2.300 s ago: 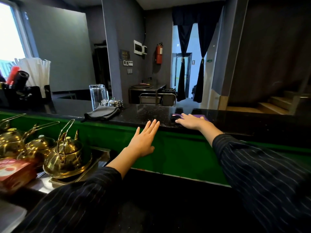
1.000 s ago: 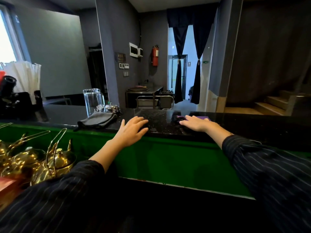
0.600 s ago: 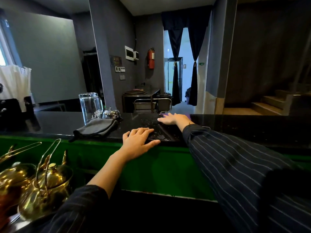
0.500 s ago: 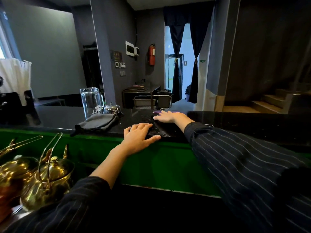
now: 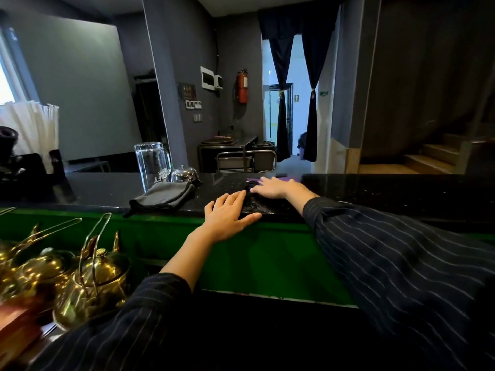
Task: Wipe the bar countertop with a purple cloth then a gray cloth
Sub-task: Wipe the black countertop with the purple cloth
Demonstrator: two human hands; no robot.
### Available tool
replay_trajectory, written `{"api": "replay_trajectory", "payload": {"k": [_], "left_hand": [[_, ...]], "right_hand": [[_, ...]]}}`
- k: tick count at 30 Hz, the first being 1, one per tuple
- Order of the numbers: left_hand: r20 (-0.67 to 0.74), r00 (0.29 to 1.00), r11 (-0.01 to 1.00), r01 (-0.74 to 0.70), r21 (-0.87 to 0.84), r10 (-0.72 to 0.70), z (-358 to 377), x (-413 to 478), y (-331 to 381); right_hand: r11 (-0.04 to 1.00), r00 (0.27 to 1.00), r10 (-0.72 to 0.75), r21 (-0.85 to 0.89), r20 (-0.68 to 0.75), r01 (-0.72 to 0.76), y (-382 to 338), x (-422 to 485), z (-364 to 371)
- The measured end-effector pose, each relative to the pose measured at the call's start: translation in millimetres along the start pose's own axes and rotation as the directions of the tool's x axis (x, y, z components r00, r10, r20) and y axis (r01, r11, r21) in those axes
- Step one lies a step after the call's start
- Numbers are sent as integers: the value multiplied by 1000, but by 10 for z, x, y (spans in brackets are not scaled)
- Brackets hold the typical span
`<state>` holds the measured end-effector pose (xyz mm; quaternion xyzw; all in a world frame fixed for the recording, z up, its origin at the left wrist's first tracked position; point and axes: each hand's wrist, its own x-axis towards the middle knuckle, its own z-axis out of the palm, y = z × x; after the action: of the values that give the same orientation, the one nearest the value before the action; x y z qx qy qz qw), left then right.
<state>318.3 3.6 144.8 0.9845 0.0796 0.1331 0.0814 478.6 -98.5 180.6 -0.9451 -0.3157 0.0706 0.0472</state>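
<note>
Head view shows the person leaning over a black bar countertop (image 5: 375, 194) with both arms stretched forward. Their right hand (image 5: 273, 187) lies flat, fingers spread and palm down, pressing on the purple cloth (image 5: 290, 179) near the far edge of the counter — only a thin rim of purple shows beyond the fingers and wrist, so how the cloth is folded cannot be told. Nothing is pinched or gripped; the cloth is simply trapped under the open palm. The left hand (image 5: 227, 214) is likewise open and flat, resting on the near edge of the counter just left of the right hand, holding nothing and seemingly bracing the body.

The gray cloth (image 5: 163, 195) lies folded further left on the counter, its near corner drooping a little over the edge. It sits just beside a tall glass (image 5: 153, 165) and a small metal service bell (image 5: 184, 174), both at its far side. Brass teapots (image 5: 93, 274) stand on the lower shelf at near left, well apart from the work.

Both cloths look soft, light and limp, so they should slide easily over the glossy stone under a flat palm and bunch if pushed from one edge. For the gray cloth, I judge the near, drooping side the safest place to take hold — a pinch there pulls it away from the glass, which looks fragile and easy to knock.
</note>
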Motion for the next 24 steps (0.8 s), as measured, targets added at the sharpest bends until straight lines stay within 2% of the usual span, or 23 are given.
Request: {"api": "replay_trajectory", "payload": {"k": [3,5,10,12,15,18,20,24], "left_hand": [[-7,1000,1000,9,-25,-9,-9,-6,0],[-9,1000,999,11,-31,-12,-20,-34,-2],[-18,985,985,-170,-36,170,35,-325,214],[-7,978,977,-209,35,209,113,-425,322],[26,988,985,-156,73,154,119,-443,394],[101,988,990,-120,71,113,0,-380,444],[151,985,989,-97,116,79,-47,-341,493],[204,978,975,-6,223,-40,-85,-279,684]], "right_hand": [[986,987,-161,-50,17,161,-293,-264,41],[978,978,-208,-27,12,208,-304,-487,68],[975,973,-221,-42,-73,219,172,-1053,101],[988,986,-152,-15,-69,152,438,-1225,74],[999,996,30,37,-80,-27,694,-1379,35],[993,987,119,9,-107,-119,583,-1363,53],[993,986,118,-7,-116,-120,409,-1324,95],[1000,981,-9,-27,-192,4,262,-1490,231]]}}
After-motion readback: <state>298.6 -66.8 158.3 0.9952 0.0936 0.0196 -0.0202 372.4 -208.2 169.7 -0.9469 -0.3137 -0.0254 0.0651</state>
